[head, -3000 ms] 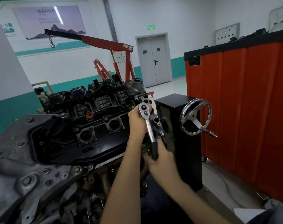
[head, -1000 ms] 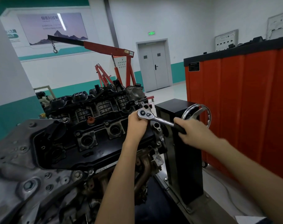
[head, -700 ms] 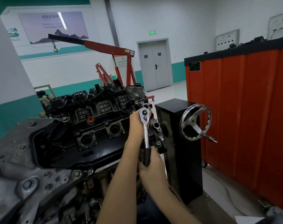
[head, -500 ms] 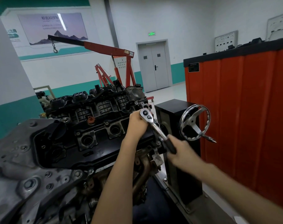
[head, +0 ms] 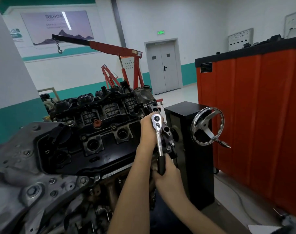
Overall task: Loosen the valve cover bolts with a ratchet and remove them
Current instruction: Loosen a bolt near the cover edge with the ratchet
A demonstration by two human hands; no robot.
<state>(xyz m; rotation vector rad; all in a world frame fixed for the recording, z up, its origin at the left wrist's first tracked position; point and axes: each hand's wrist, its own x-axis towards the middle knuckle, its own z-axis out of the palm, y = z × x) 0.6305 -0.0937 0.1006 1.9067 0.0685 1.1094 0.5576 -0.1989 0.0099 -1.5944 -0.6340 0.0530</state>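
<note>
Workshop | chrome ratchet point(head: 159, 139), blk grip | hands: L point(head: 148, 130) holds head, R point(head: 167, 176) grips handle

The left hand point(head: 148, 130) cups the ratchet point(head: 159, 138) head at the valve cover point(head: 110, 155) end — the right hand point(head: 168, 177) grips its black handle.

Single head-worn wide-angle view; faced forward and down; sat close over valve cover point(head: 113, 159); double doors point(head: 162, 68) far behind.
</note>
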